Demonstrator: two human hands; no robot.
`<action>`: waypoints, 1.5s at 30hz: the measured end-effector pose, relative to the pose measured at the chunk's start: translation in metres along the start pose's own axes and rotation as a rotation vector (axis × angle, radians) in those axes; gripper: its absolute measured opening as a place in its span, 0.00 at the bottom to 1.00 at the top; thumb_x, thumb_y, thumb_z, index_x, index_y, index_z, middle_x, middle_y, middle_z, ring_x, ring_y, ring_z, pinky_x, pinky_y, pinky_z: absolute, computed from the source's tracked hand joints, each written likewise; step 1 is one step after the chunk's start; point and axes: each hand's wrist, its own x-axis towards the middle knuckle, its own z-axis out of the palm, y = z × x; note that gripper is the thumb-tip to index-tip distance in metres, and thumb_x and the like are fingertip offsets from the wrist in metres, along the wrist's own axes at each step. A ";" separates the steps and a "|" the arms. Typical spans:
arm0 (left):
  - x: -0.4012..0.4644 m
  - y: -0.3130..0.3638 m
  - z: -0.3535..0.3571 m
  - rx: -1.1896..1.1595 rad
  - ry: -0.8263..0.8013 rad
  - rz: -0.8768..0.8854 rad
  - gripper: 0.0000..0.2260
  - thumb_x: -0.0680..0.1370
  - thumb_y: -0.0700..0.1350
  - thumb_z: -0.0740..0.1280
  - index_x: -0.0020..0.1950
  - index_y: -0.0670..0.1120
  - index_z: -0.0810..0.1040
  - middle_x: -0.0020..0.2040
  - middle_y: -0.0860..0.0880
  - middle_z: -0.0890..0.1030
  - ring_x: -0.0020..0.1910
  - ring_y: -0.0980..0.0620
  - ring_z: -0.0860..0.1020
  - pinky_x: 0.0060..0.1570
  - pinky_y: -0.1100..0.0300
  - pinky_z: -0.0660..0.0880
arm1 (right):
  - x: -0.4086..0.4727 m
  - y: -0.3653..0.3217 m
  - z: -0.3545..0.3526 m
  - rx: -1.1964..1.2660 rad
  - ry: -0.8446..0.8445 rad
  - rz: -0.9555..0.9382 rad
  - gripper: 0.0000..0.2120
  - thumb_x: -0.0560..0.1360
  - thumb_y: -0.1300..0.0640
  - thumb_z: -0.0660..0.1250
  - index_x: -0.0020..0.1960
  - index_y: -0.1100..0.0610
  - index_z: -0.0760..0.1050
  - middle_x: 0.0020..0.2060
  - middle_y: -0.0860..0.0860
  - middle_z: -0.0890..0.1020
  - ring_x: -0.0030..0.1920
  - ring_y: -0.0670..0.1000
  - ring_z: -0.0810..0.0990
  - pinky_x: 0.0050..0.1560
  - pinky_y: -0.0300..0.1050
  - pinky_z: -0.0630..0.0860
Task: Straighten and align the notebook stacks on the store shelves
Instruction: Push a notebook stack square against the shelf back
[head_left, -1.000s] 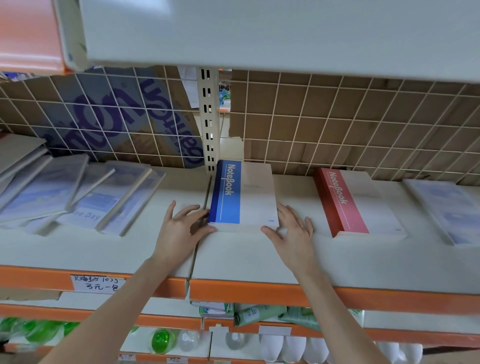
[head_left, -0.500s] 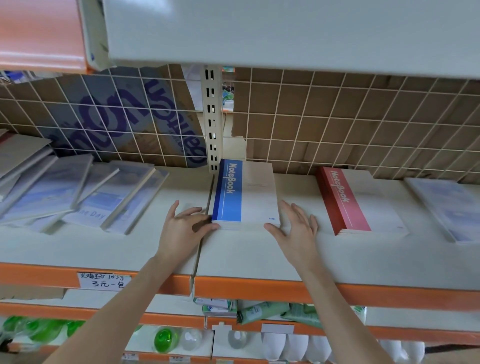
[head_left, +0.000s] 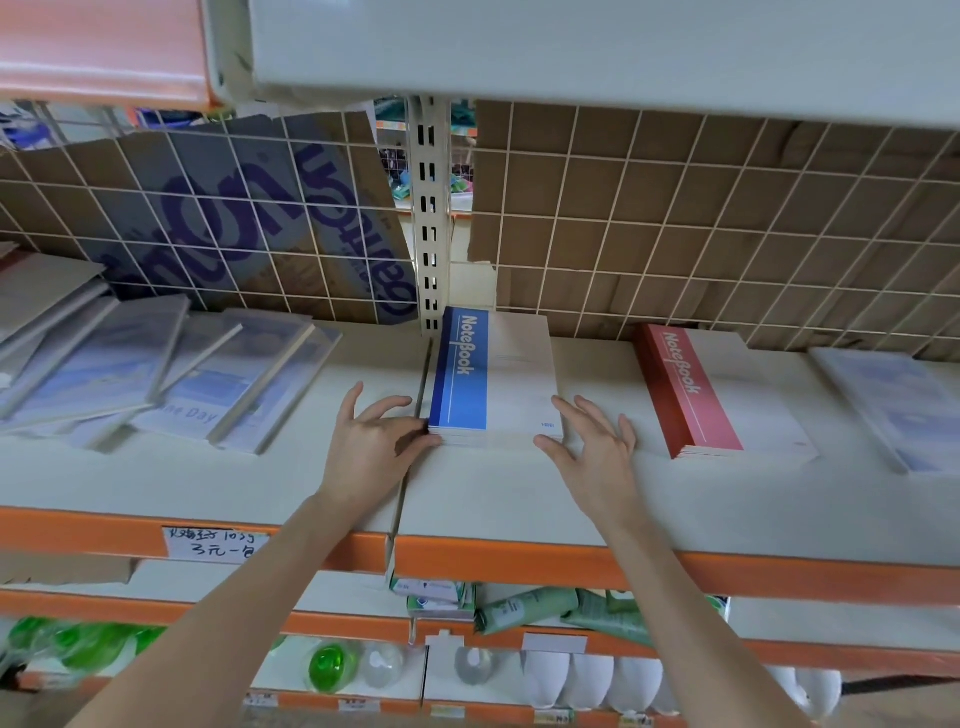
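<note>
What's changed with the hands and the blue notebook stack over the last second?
Little changed. The right hand has spread its fingers a bit beside the blue notebook stack; its thumb stays at the near right corner. The left hand still presses the near left corner. The red notebook stack stayed put.

Bare forearms — no sleeves, no jewellery

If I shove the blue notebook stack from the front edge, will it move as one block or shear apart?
Probably shears a little: the blue stack is loose, thin notebooks with layered edges showing. It lies flat, so tipping seems unlikely. The left hand and right hand bracket its front corners, which should help keep it square.
</note>
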 end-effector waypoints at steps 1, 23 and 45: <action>-0.001 0.001 -0.001 0.001 -0.001 -0.014 0.29 0.77 0.64 0.53 0.41 0.46 0.86 0.38 0.49 0.84 0.50 0.52 0.82 0.64 0.41 0.63 | -0.001 0.000 0.000 0.003 0.011 0.002 0.24 0.75 0.49 0.68 0.69 0.54 0.71 0.69 0.52 0.71 0.68 0.52 0.70 0.72 0.49 0.40; -0.004 0.003 -0.005 -0.071 0.033 -0.079 0.05 0.71 0.45 0.73 0.42 0.44 0.85 0.40 0.48 0.84 0.51 0.50 0.81 0.64 0.42 0.60 | -0.004 0.004 -0.004 0.061 0.065 0.030 0.18 0.74 0.52 0.70 0.62 0.52 0.77 0.65 0.52 0.75 0.71 0.47 0.64 0.71 0.46 0.42; -0.003 -0.001 0.002 -0.175 0.020 -0.122 0.08 0.72 0.46 0.73 0.47 0.44 0.83 0.45 0.48 0.84 0.50 0.50 0.80 0.67 0.49 0.58 | -0.005 0.004 -0.004 0.008 0.035 0.008 0.18 0.75 0.55 0.68 0.65 0.51 0.75 0.66 0.51 0.73 0.72 0.48 0.63 0.72 0.48 0.42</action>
